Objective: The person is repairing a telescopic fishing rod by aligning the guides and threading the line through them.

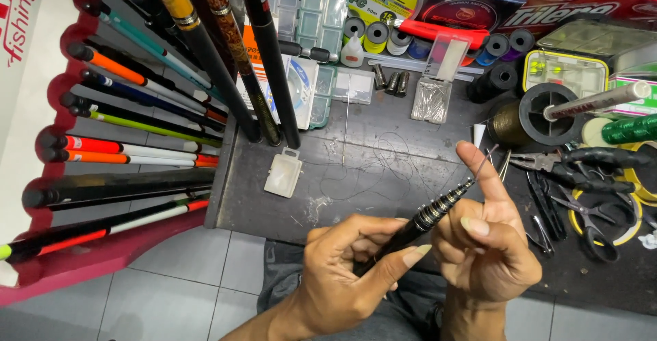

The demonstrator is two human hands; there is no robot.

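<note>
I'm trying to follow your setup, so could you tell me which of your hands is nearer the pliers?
Right. The right hand is just below-left of the pliers; the left hand lies farther left, holding the black rod.

Left hand (pixel 349 262) fingers curled, right hand (pixel 482 245) raised, index finger extended upward

Bare forearms, long thumbnails (grey trousers below)

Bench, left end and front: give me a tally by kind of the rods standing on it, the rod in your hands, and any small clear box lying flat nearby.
Standing rods: 3
Black rod in the left hand: 1
Small clear box: 1
Total: 5
</note>
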